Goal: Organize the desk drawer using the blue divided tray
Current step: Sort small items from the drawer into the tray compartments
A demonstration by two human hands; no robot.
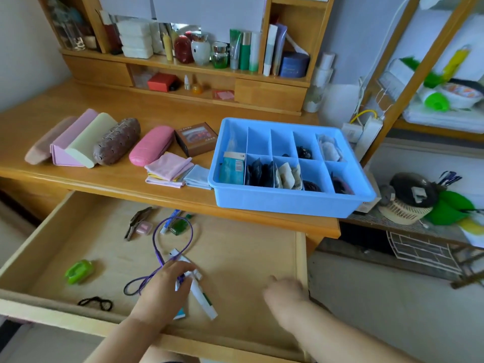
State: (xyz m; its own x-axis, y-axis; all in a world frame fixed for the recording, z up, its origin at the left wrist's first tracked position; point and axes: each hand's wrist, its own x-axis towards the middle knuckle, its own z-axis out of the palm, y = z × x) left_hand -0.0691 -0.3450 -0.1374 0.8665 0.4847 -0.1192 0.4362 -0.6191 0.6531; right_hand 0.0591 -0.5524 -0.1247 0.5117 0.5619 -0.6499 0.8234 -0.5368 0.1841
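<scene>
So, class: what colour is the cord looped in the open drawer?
Purple; the cord shows best in the head view.

Soft, even daylight fills the scene, brightest toward two o'clock, where the pale shelf contents wash out. Shadows are faint — only a dim band under the desk edge. Wide-angle distortion bows lines near the borders. The right hand at five o'clock is motion-blurred — the background shelves look soft.

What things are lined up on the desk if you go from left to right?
Dusty pink case → lilac case → cream case → brown patterned case → pink case → brown box → blue divided tray.
</scene>
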